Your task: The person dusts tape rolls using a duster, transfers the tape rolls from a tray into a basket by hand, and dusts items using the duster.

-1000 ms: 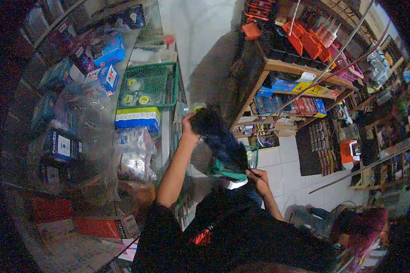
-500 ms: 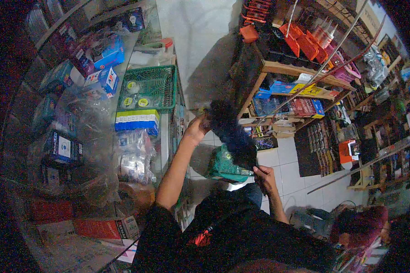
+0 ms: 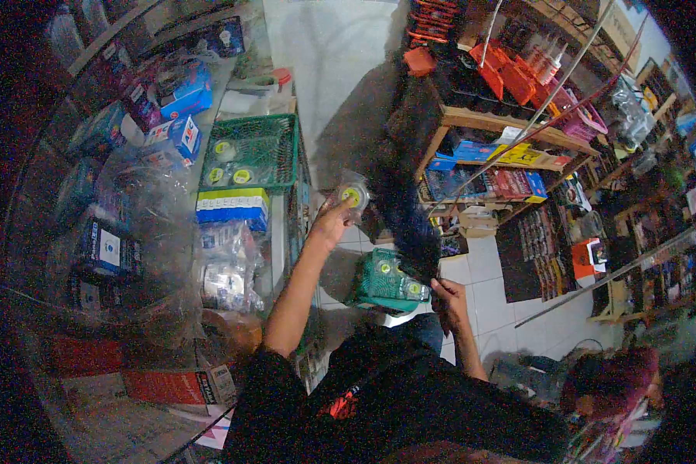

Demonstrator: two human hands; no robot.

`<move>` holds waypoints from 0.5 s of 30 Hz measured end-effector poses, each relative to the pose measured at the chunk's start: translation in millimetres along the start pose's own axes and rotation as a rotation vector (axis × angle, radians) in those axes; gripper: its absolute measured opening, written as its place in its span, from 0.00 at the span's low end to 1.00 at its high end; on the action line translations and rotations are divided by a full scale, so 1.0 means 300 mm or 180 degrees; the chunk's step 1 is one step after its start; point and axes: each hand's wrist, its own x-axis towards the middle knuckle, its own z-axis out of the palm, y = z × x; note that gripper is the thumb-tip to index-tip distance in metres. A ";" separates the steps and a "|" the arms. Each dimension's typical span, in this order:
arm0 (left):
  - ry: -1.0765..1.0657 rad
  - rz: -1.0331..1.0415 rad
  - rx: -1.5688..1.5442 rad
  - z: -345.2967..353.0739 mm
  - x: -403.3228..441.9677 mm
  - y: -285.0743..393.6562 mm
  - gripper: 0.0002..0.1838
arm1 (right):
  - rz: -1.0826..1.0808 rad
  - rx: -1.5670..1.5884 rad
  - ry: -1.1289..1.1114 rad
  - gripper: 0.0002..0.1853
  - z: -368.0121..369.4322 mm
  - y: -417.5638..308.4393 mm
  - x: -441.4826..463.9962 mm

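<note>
And here's the left hand, above and left of the low basket in this view, fingers pinching a clear packet with a yellow-green label! Over to the right hand, just right of the low basket, closed around the lower end of a dark duster. The duster slants up above the low basket, its edges blurred. The hands are well apart. Inside the low basket, labelled packets! Up and left of it, the counter basket holds more, with white-and-blue boxes just beside.
</note>
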 end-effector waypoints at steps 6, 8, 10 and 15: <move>-0.0004 0.0009 0.0573 0.031 -0.020 -0.009 0.18 | 0.0048 0.0266 -0.0051 0.18 0.014 0.004 -0.006; -0.0077 0.0057 0.0621 0.051 -0.028 -0.004 0.20 | 0.0005 0.0232 -0.0058 0.17 0.020 0.007 -0.010; -0.0193 0.0109 0.0188 0.048 -0.024 -0.009 0.23 | -0.0187 -0.0121 -0.0215 0.17 0.013 0.027 -0.007; 0.0207 0.0038 0.0797 0.086 -0.053 0.018 0.27 | 0.0039 0.0267 -0.0076 0.16 0.016 0.024 -0.018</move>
